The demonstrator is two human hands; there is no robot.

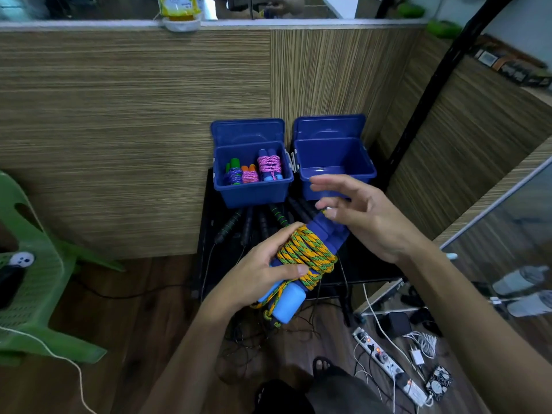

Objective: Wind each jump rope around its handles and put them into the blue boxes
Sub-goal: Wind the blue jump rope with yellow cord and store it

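Left hand [263, 270] clamps the wound rope [307, 255] so coils hold — right hand [358, 213] spread, fingers apart, before the empty box [336, 174].

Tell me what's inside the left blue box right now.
The left blue box holds three wound jump ropes: a purple rope on green handles, a pink one on orange handles, and a pink one on blue handles. Whatever lies beneath them is hidden.
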